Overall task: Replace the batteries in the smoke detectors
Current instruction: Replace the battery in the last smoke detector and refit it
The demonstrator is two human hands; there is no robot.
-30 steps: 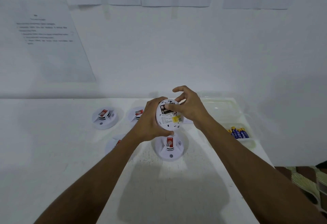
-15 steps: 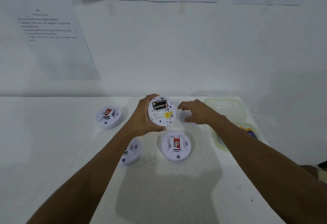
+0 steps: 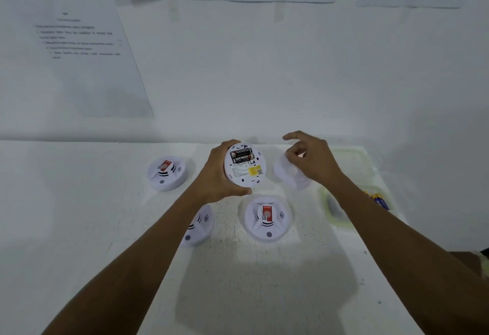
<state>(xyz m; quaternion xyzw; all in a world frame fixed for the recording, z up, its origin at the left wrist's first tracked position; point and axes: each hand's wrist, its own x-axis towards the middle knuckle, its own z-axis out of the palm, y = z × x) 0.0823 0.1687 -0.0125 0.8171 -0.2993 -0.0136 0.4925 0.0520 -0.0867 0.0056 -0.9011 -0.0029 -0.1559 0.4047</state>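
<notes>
smoke detector (image 3: pixel 244 166) was gripped underside-up by the left hand (image 3: pixel 217 175), black batteries (image 3: pixel 241 156) exposed; a white backplate (image 3: pixel 289 174) was pinched by the right hand (image 3: pixel 312 161).

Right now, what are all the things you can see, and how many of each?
Held smoke detector: 1, white, back facing up, in the left hand, above the table.
Old batteries: 2, black, in the held detector's open compartment.
Smoke detectors on the table: 3, white with red stickers; one far left, one under the left forearm, one in the middle.
Mounting plate: 1, white, tilted, in the right hand.
Tray: 1, pale green, at the table's right edge.
Fresh batteries: blue and yellow, in the tray; count unclear, forearm hides some.
Clear lid: 1, behind the tray.
Papers: several, white, on the wall.
Table: 1, white.
Left hand: gripping the detector.
Right hand: holding the plate.
</notes>
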